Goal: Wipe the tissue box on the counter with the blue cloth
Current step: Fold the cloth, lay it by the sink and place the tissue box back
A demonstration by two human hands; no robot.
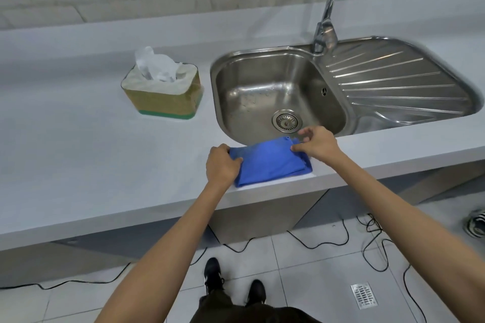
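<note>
Hands grip a folded blue cloth (270,162) at the table's (78,165) near edge, just in front of the sink (278,97): left hand (221,165) curled over its left end, right hand (316,144) pinching its far right corner. Tissue box (162,89) stands at ten o'clock from the cloth, well apart, untouched.

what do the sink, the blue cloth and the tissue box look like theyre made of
Sink: stainless steel by its look, brushed, silvery with soft reflections.
Blue cloth: soft matte fabric, possibly microfibre; it lies folded in layers.
Tissue box: seemingly a clear, glossy plastic wrap or case over a tan pack with a green base band; the exact material is unclear.
</note>
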